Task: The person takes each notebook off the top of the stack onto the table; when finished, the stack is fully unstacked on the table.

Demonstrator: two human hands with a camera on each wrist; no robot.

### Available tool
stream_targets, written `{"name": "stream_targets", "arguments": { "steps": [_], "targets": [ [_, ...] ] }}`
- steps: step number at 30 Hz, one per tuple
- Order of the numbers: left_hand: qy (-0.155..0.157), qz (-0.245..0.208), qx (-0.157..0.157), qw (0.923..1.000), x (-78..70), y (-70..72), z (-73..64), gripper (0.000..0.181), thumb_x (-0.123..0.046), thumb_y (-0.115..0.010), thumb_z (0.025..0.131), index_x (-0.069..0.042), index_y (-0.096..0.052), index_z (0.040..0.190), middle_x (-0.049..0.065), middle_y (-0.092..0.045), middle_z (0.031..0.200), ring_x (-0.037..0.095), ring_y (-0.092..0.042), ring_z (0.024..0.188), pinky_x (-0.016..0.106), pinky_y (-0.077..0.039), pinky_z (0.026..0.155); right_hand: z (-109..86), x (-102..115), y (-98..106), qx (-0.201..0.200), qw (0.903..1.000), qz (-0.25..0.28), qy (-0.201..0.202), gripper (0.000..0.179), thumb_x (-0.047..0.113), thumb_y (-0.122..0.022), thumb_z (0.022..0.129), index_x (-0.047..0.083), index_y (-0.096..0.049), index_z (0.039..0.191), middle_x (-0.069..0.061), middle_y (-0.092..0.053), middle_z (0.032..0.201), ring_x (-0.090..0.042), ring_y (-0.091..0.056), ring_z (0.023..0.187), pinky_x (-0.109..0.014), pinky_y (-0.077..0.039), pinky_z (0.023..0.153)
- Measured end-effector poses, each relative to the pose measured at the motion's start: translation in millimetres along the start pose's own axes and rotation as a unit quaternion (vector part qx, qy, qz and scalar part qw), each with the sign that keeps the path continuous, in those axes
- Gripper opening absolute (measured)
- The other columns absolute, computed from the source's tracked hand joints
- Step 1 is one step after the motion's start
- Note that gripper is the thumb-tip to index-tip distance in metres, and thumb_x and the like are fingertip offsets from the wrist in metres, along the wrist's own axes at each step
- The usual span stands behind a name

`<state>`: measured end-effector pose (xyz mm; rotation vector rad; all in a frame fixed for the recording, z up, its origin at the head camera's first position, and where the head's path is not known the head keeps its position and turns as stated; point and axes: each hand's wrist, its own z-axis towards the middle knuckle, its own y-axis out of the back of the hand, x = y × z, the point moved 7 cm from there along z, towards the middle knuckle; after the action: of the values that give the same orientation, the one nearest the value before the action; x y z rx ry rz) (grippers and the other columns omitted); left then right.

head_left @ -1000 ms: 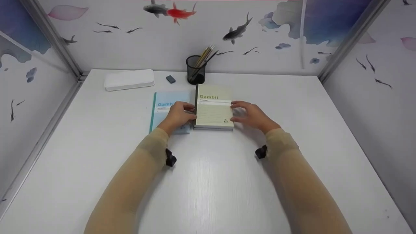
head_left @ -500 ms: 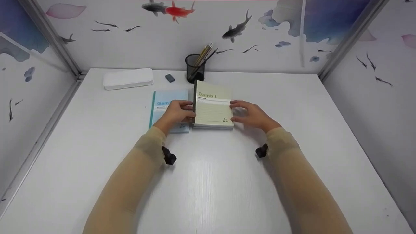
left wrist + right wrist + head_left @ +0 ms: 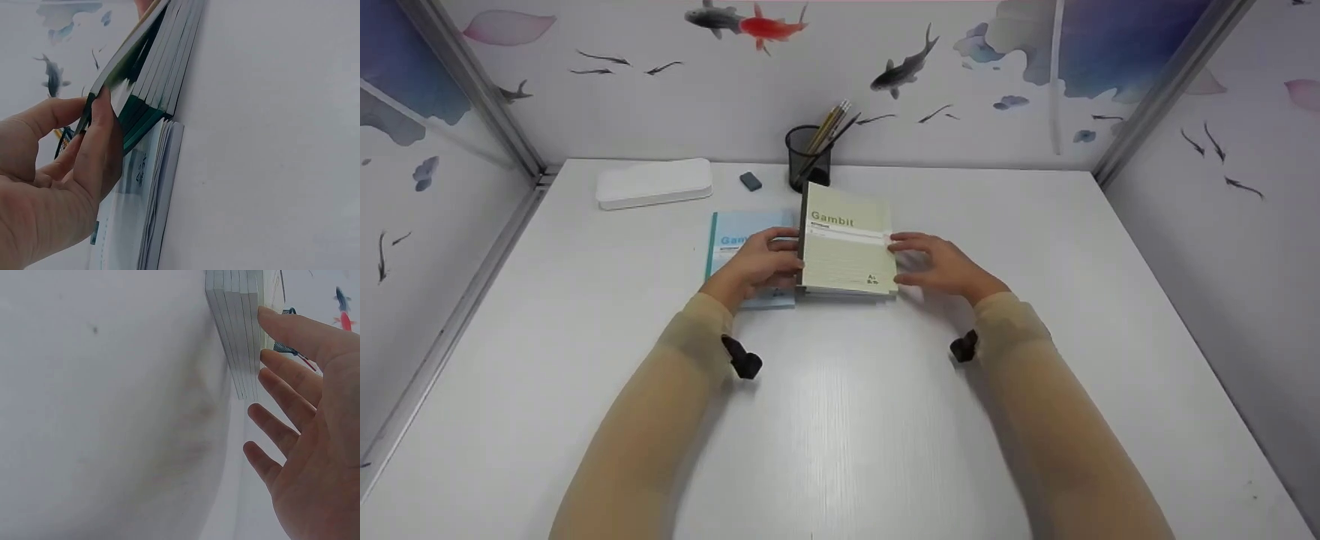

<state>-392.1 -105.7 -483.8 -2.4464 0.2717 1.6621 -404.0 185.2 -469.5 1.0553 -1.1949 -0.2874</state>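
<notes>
A pale yellow-green notebook lies tilted on top of a stack of several notebooks. Its dark spine side is raised off the stack. My left hand pinches that spine edge between thumb and fingers, as the left wrist view shows. At the opposite edge, my right hand touches the notebook with its thumb and fingertips, the fingers spread and relaxed. To the left of the stack lies a light blue notebook, partly hidden under my left hand.
Behind the notebooks stands a black mesh pen cup with several pencils. A dark eraser and a white case lie to its left. Walls printed with fish surround the white table at the back and sides.
My left hand has moved slightly left, raising the spine side of the yellow-green notebook so it tilts and shifts left over the stack. My right hand has stayed almost in place.
</notes>
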Motion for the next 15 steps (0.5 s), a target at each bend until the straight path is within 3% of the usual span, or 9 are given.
{"name": "stream_targets", "arguments": {
  "steps": [6,15],
  "targets": [
    [-0.006,-0.026,-0.008,0.9996,3.4,8.1,-5.7,0.068,0.002,-0.069,0.089,-0.022,-0.046,0.149,0.008,-0.06,0.145,0.021,-0.069,0.099,0.033,-0.061,0.071,-0.2,-2.4,-1.5,0.003,1.0,-0.002,-0.001,0.058,0.031,-0.077,0.092,0.015,-0.06,0.145,0.0,-0.044,0.163,-0.027,-0.03,0.156,-0.054,-0.023,0.127],
    [-0.019,-0.033,-0.017,0.9991,4.3,33.3,-20.0,0.069,0.002,-0.067,0.091,-0.023,-0.045,0.151,0.009,-0.058,0.149,0.022,-0.072,0.108,0.034,-0.062,0.082,-1.5,-2.4,-1.9,0.001,0.9999,0.008,0.012,0.058,0.03,-0.077,0.093,0.014,-0.059,0.146,-0.003,-0.043,0.164,-0.03,-0.03,0.156,-0.056,-0.022,0.127]
  ]
}}
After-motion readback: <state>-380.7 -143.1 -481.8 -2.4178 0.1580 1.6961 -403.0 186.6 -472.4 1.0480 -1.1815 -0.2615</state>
